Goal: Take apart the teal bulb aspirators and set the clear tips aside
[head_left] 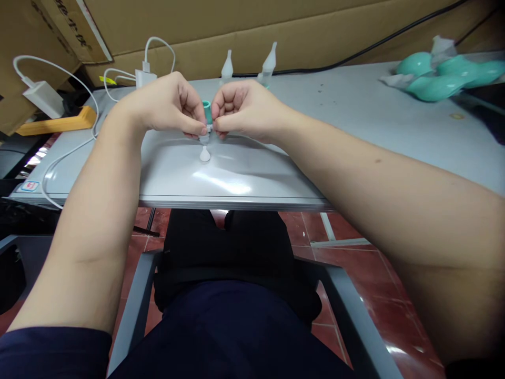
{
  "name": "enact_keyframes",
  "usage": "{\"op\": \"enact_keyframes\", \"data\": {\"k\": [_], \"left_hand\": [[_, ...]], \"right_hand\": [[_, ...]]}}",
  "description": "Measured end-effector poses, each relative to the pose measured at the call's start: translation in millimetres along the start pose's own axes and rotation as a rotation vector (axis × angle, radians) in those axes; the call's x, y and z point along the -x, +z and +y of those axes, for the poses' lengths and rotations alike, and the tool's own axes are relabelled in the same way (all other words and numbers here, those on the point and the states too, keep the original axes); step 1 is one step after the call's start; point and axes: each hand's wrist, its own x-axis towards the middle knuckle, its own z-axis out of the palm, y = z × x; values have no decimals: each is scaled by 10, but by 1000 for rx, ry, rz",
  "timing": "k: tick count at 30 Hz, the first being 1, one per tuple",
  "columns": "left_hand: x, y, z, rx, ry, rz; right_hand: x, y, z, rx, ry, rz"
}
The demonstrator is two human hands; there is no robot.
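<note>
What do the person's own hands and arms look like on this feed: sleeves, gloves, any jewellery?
The left hand and right hand are bare, with no gloves, rings or watches visible. Both forearms are uncovered; the right forearm has a small spot. The left sleeve is short and dark navy; at the right arm, only a dark edge shows in the corner.

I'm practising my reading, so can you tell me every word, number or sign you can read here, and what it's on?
No words or numbers can be read for sure.
Black marks on the cardboard, upper left: look like writing, too blurred.
Sticker at the left front corner of the table: marks too small.
Pale mark on the black trousers: too small.
</note>
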Motion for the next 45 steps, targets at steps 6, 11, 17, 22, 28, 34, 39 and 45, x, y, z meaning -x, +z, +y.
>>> {"op": "enact_keyframes", "data": {"k": [6, 11, 17, 22, 28, 34, 39, 45], "left_hand": [[-57, -22, -109, -21, 29, -3], [-85, -35, -184, -12, 99, -5], [-140, -54, -218, -118, 13, -15], [-139, -44, -207, -148, 70, -9], [-85, -55, -172, -155, 109, -51], [11, -47, 39, -209, 5, -45], [41, -44, 89, -218, -21, -17], [16, -59, 4, -85, 96, 71]], "right_hand": [[18, 14, -44, 40, 28, 28], [37, 9, -84, 100, 45, 52], [69, -71, -132, 230, 24, 43], [111, -66, -144, 406, 45, -26], [176, -77, -258, 588, 54, -105], [196, -80, -358, 721, 45, -147], [189, -113, -364, 723, 25, -96], [270, -92, -470, 418, -43, -54]]}}
